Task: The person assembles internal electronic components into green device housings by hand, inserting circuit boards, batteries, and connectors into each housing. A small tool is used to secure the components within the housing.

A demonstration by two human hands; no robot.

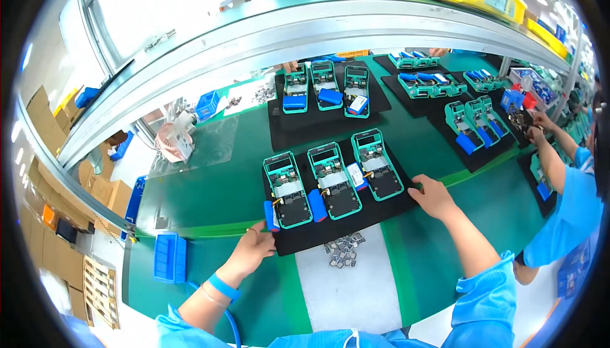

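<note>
A black mat (330, 226) lies in front of me on the green bench. On it stand three green device housings (335, 184) in a row, with circuit boards showing inside. Blue battery packs (317, 205) sit beside the housings, some with wires running into them. My left hand (253, 246) is closed at the mat's near left corner, by the leftmost battery. At the right edge, my right hand (434, 197) has thumb and fingers closed on the mat. A blue band (223, 286) with a cord is around my left wrist.
Small square metallic parts (344, 250) lie piled on a white strip (352, 297) nearest me. A blue bin (169, 258) stands left. Farther off, another mat (375, 103) carries similar housings. A metal rail (305, 29) crosses above; a co-worker's hands (540, 126) work at right.
</note>
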